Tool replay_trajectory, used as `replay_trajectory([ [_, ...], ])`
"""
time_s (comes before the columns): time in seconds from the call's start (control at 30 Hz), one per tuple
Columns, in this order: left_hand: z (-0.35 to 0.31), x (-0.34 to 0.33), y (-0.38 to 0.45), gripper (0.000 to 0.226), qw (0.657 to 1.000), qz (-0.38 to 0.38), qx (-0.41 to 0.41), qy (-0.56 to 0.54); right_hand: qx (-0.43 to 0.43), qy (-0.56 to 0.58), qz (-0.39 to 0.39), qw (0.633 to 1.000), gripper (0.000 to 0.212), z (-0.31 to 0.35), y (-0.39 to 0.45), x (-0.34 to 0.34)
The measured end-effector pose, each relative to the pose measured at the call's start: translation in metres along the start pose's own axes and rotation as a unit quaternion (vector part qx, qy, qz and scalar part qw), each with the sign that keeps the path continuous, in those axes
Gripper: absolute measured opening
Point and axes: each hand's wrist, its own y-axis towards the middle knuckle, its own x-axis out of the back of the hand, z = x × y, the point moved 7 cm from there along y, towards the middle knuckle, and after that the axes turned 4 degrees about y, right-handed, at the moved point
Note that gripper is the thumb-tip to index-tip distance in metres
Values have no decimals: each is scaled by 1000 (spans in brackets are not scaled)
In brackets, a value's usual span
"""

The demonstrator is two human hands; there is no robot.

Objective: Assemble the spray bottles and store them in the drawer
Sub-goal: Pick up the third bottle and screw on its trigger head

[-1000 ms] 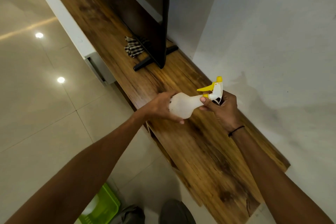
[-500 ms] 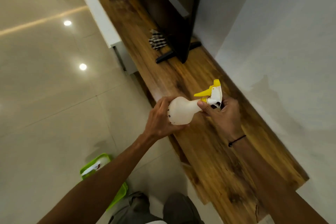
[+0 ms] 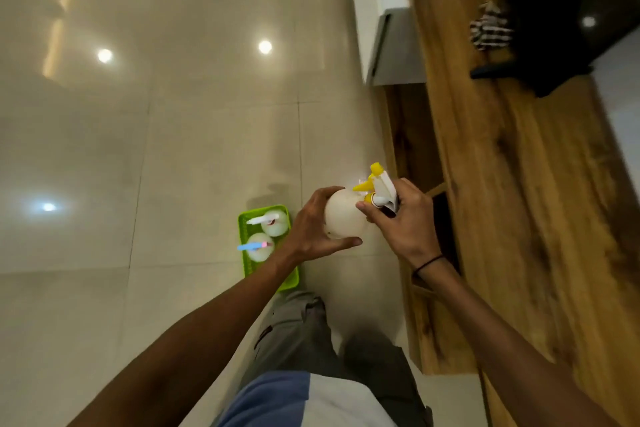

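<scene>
I hold a white spray bottle in front of me over the floor. My left hand wraps its round body from below. My right hand grips the neck and the white and yellow trigger head. On the floor to the left lies a green tray with two more white bottles: one with a white and pink sprayer, one with a blue and pink sprayer. An open drawer of the wooden cabinet shows dark just right of my hands, partly hidden by my right wrist.
The long wooden cabinet top runs along the right, with a television foot and a checked cloth on it. A grey drawer front stands out farther along. Glossy floor tiles spread to the left. My legs are below.
The view has swung down and left from the cabinet top to the floor, bringing the green tray fully into sight. Both hands keep hold of the bottle, now beside the cabinet instead of above it.
</scene>
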Motion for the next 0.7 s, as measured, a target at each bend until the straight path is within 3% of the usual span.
replay_trajectory([
  [0.1, 51, 17, -43, 101, 997, -11, 58, -46, 25, -42, 64, 997, 45, 6, -12, -61],
  [0.37, 134, 64, -146, 96, 982, -87, 169, -17, 58, -97, 201, 973, 34, 33, -53, -193],
  [0.57, 174, 68, -180, 89, 958, -109, 249, -95, 49, -115, 248, 961, 29, 27, -79, -258],
  [0.7, 200, 53, -199, 81, 923, -139, 328, -147, 24, -141, 280, 949, 33, 1, -95, -284],
])
